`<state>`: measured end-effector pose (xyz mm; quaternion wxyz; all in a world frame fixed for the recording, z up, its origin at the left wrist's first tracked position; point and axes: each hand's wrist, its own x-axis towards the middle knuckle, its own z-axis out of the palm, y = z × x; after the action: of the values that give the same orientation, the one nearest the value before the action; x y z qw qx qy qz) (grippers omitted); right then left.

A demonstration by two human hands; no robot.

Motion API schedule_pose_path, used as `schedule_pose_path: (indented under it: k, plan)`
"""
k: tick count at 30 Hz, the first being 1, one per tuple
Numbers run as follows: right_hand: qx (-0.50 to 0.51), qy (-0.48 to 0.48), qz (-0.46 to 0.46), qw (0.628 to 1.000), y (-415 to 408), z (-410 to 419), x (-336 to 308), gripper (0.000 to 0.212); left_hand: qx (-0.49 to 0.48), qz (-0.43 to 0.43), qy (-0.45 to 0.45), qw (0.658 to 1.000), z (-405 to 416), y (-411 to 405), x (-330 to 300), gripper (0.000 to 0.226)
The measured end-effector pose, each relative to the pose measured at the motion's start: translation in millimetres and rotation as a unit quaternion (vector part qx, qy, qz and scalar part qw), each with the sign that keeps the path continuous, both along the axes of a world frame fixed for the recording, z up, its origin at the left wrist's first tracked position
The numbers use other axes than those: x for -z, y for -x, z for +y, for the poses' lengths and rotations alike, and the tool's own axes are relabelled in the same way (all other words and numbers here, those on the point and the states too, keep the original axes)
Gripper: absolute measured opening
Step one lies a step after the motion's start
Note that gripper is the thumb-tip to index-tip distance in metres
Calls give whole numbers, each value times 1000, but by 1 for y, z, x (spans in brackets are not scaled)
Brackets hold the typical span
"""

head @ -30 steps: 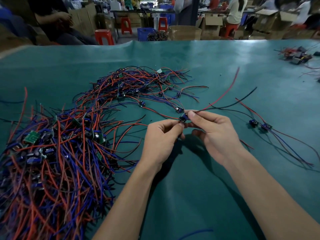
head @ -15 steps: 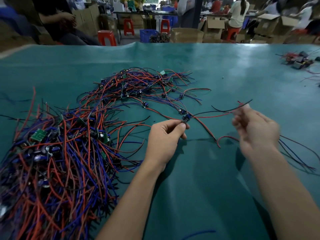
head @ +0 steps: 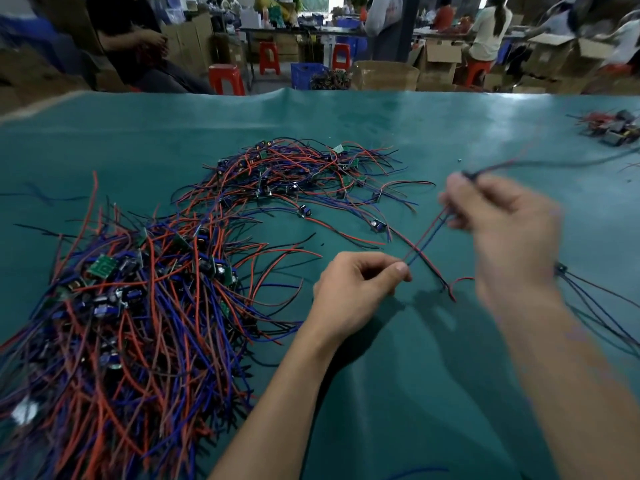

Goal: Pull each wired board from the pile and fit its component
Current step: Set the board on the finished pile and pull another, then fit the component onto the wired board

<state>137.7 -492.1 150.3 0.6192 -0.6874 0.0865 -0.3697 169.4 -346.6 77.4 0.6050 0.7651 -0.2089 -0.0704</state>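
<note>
Red and blue wires (head: 424,242) pinched taut between hands, left hand (head: 356,289) fingertips, blurred right hand (head: 502,216) curled.

Green table cover (head: 346,116); red stools (head: 227,77) at 12 o'clock; cardboard boxes (head: 386,76) beyond; seated workers (head: 486,27) at 1 o'clock.

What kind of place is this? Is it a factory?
Most likely a small electronics assembly workshop. A big pile of wired circuit boards lies on a long green-covered table, open cardboard boxes and red plastic stools stand behind it, and other people sit working at more tables.
</note>
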Motion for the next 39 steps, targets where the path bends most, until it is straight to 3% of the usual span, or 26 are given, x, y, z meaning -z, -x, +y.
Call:
schedule_pose_path:
  k: [2, 4, 6, 8, 10, 12, 14, 17, 19, 22, 25, 28, 30, 33, 37, 39]
  plan:
    - [-16, 27, -48, 998, -1, 9, -42, 23, -16, 1, -25, 1000, -1, 1, 0, 25]
    - [-99, 69, -66, 990, -9, 32, -81, 24, -42, -1, -53, 998, -3, 1, 0, 24]
    - [-197, 176, -15, 964, -28, 66, -108, 29, -59, 2, -32, 998, -5, 0, 1, 26]
    - [-288, 343, 109, 888, -49, 105, -117, 35, -79, -2, -13, 997, -5, 0, 1, 25]
    - [-350, 412, 232, 808, -75, 128, -107, 38, -105, -6, 7, 994, -6, -1, 3, 19]
    - [-315, 463, 289, 776, -105, 128, -86, 29, -140, 9, 39, 989, -7, -3, 4, 14]
    - [-202, 547, 303, 753, -131, 115, -59, 22, -164, 14, 57, 985, -7, -4, 5, 14]
    - [-149, 570, 357, 725, -149, 94, -12, 36, -175, 17, 44, 983, -6, -7, 8, 12]
    - [-150, 539, 363, 745, -154, 86, 13, 32, -191, 14, 41, 981, -4, -9, 9, 13]
    - [-129, 487, 332, 798, -158, 75, 25, 9, -237, 8, 53, 970, -2, -9, 7, 15]
    - [-103, 443, 334, 825, -149, 54, 21, 7, -270, 21, 75, 960, -3, -8, 7, 13]
    - [-100, 257, 301, 913, -114, 26, 16, 8, -279, 49, 109, 953, -3, -9, 8, 10]
    - [-101, 128, 264, 951, -82, 14, 20, 12, -276, 42, 109, 954, -4, -10, 7, 19]
    - [-120, 75, 243, 960, -36, 16, 38, 13, -215, 35, 98, 971, -6, -11, 8, 41]
    - [-195, 171, 246, 934, -3, 19, 50, 21, -174, -2, 69, 982, -6, -12, 11, 48]
    - [-163, 173, 225, 945, -5, 8, 49, 21, -146, 3, 60, 987, -6, -12, 11, 43]
